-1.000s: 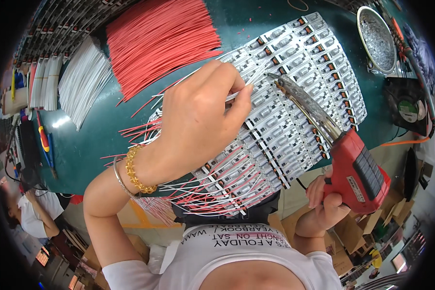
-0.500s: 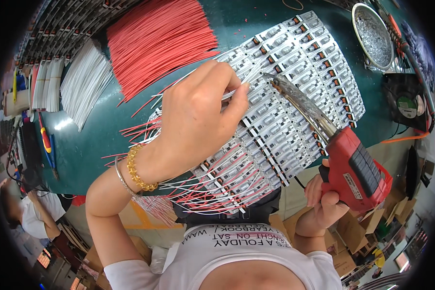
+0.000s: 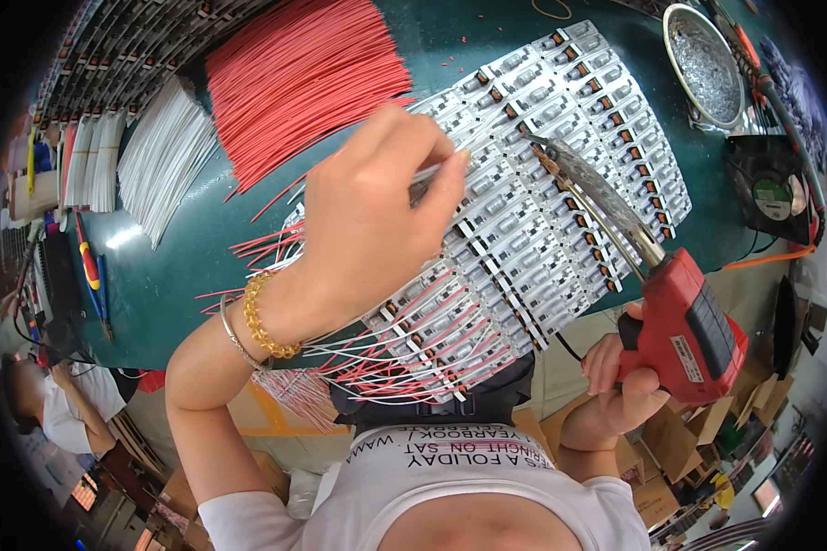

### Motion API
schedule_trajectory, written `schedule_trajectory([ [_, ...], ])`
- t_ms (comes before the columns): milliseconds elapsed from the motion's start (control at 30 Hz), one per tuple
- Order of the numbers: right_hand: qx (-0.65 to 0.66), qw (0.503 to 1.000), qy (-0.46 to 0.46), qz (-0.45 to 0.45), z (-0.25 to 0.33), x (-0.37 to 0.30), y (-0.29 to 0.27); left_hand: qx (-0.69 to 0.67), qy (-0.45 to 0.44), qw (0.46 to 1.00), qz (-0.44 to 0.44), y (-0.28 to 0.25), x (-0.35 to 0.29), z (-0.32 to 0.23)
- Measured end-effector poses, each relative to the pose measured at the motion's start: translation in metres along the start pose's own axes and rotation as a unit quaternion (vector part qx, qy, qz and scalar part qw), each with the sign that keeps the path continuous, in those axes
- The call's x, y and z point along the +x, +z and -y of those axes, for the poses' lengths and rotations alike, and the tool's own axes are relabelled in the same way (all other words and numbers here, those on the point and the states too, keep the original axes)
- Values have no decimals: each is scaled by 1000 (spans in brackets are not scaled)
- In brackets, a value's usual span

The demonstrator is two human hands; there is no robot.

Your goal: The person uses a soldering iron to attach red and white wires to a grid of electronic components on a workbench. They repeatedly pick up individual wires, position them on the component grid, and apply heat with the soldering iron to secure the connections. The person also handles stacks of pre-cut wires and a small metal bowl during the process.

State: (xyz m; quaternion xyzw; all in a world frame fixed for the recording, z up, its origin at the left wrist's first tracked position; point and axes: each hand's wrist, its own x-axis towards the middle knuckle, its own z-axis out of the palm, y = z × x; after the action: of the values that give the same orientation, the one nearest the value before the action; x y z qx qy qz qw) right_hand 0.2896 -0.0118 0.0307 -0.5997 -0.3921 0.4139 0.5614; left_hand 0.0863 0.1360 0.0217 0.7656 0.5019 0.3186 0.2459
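My left hand (image 3: 372,220) is closed in a pinch over the far left part of a panel of small circuit boards (image 3: 524,220). White wires (image 3: 483,131) stick out from between its thumb and fingertips, their other parts covered by the hand. My right hand (image 3: 627,390) wraps round the grip of a red soldering gun (image 3: 691,321). The gun's long metal tip (image 3: 579,174) points up and left, over the boards and a little right of the white wires. Red and white wires (image 3: 404,354) fan out across the near left boards.
Behind my left hand lie a stack of red wires (image 3: 308,83) and a bundle of white wires (image 3: 165,156). A metal bowl (image 3: 705,69) and a black fan (image 3: 770,188) stand at the right. Screwdriver-like tools (image 3: 92,275) lie far left. Another person (image 3: 73,404) sits lower left.
The soldering gun has shifted right, its tip drawing away from the pinched wires. My left hand has moved slightly left, keeping its pinch.
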Motion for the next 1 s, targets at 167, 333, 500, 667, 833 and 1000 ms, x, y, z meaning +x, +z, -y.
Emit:
schedule_trajectory([
  [167,23,999,2,-46,-3,-10,-5,-57,20,998,2,0,-4,-1],
  [333,14,1000,10,-8,-6,-10,-8,-17,34,999,22,4,-4,0],
  [500,7,1000,29,-6,-5,-10,-8,-11,44,999,24,5,-3,1],
  [667,-16,998,36,-53,-30,-28,-30,-6,38,999,29,3,-3,0],
  [833,31,998,23,-55,-32,-28,-34,-5,63,998,21,4,-2,2],
  [1000,44,996,21,-70,-32,-29,-32,-1,50,998,23,4,-3,0],
])
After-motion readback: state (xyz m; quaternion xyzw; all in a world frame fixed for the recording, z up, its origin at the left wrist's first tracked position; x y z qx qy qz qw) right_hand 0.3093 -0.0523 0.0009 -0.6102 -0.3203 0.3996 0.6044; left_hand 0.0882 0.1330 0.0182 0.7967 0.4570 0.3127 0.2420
